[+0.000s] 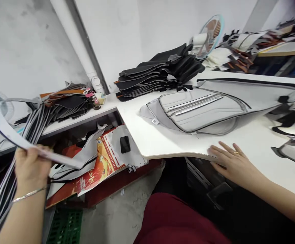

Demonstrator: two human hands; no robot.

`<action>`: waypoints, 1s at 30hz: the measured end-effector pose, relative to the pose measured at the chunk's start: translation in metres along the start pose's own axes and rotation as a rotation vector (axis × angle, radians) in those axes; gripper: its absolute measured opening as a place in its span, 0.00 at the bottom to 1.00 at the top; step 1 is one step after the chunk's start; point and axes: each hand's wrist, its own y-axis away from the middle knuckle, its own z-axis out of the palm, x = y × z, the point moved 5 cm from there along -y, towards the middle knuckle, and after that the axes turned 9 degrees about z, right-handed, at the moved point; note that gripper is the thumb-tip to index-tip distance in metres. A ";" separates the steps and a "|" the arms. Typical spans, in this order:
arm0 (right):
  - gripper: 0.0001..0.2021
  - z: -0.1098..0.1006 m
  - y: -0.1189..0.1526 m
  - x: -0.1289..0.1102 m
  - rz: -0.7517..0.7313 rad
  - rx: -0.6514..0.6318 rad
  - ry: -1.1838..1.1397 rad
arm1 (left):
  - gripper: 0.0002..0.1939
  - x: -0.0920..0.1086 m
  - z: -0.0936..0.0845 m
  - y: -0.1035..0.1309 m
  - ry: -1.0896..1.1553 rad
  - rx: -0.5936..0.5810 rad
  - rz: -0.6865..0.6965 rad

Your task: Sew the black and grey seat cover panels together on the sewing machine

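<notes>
My left hand (pixel 32 166) is closed round a curved white strip (pixel 12 134) with a dark edge, which arcs up to the left and reaches right past my fingers. Beneath and behind it hang many long grey and black strips (pixel 37 123). My right hand (pixel 235 166) lies with fingers spread on the front edge of the white table (pixel 162 140), holding nothing. Beyond it on the table is a light grey sewn bag panel (pixel 208 112) with zippers and a small white tag.
Black padded pieces (pixel 152 74) are stacked at the back. A phone (pixel 125 144) lies on grey material over a red box in the lower recess. Fans (pixel 209 35) stand at both sides. A green crate (pixel 65 225) is on the floor.
</notes>
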 end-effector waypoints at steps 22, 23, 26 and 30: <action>0.08 -0.116 -0.028 0.009 0.119 -0.150 0.114 | 0.27 0.179 0.543 0.273 0.292 -1.202 1.415; 0.08 -0.113 -0.025 0.016 0.136 -0.167 0.120 | 0.27 0.172 0.545 0.255 0.257 -1.137 1.346; 0.08 -0.095 -0.017 0.028 0.130 -0.219 0.113 | 0.20 0.135 0.534 0.194 0.136 -0.940 1.130; 0.11 -0.070 -0.009 0.030 0.067 -0.202 0.048 | 0.13 0.044 0.489 0.101 -0.282 -0.666 0.608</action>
